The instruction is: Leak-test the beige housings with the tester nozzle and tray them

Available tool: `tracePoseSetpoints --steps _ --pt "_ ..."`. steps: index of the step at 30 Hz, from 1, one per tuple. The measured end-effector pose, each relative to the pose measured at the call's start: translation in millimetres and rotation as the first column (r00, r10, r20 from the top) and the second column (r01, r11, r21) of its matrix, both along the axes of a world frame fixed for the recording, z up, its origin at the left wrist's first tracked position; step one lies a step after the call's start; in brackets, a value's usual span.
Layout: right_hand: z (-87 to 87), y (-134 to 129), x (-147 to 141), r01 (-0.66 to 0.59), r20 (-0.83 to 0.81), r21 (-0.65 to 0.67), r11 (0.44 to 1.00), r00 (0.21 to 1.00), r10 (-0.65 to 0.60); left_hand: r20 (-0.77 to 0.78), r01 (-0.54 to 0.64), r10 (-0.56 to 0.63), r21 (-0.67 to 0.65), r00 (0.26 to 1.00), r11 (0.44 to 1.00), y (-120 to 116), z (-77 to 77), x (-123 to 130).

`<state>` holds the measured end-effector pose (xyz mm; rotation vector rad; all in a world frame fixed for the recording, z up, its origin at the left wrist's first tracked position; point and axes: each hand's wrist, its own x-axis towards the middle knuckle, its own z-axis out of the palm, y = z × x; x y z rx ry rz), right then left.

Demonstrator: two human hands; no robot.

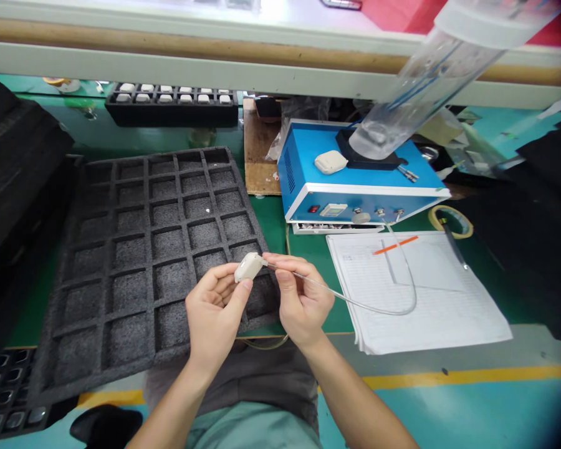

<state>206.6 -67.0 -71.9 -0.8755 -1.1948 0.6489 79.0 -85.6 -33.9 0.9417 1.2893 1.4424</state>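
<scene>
Nearest the camera, at 6 o'clock, is the person's green shirt [257, 427], with both forearms reaching up from it, so the hands meet in front of the body. Clock directions run from the white device [249, 268], which sits near the middle of the view, raised over the edge of a grey foam tray [149, 249]. The left hand [216, 312] pinches it between thumb and fingers from about 7 o'clock, probably to steady it while leaving its right end exposed. At 4 o'clock the right hand [307, 305] has its thumb and forefinger pressed together on a thin transparent tube [404, 310], close to the tip, likely for fine control; the tip appears to meet the device. The tube loops slackly across papers [430, 318] at 3 o'clock and back up to the front of a blue box [364, 181] at 2 o'clock, which seems to give the hand free play. On the box rest another white piece [331, 162] and a transparent cylinder [397, 106]. The foam tray fills 9 o'clock on the desk [306, 240], its compartments within easy reach of the left hand.
</scene>
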Motion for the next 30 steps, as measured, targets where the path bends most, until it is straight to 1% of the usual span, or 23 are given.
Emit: tracePoseSetpoints --steps 6,13,19,30 --pt "0.9 0.8 0.8 -0.002 0.022 0.006 1.000 1.000 0.002 -0.024 -0.010 0.010 0.004 1.000 1.000 -0.5 0.5 0.3" --pt "0.2 0.8 0.5 -0.009 -0.001 0.007 1.000 1.000 0.009 0.012 -0.012 0.012 -0.008 1.000 1.000 1.3 -1.8 1.0" --pt "0.4 1.0 0.5 -0.014 -0.007 0.016 1.000 1.000 0.015 0.005 -0.009 0.009 0.001 1.000 1.000 0.3 -1.4 1.2" --pt "3.2 0.8 0.3 -0.014 0.008 -0.030 0.999 1.000 0.015 -0.026 -0.003 0.002 -0.018 1.000 1.000 1.2 0.0 0.0"
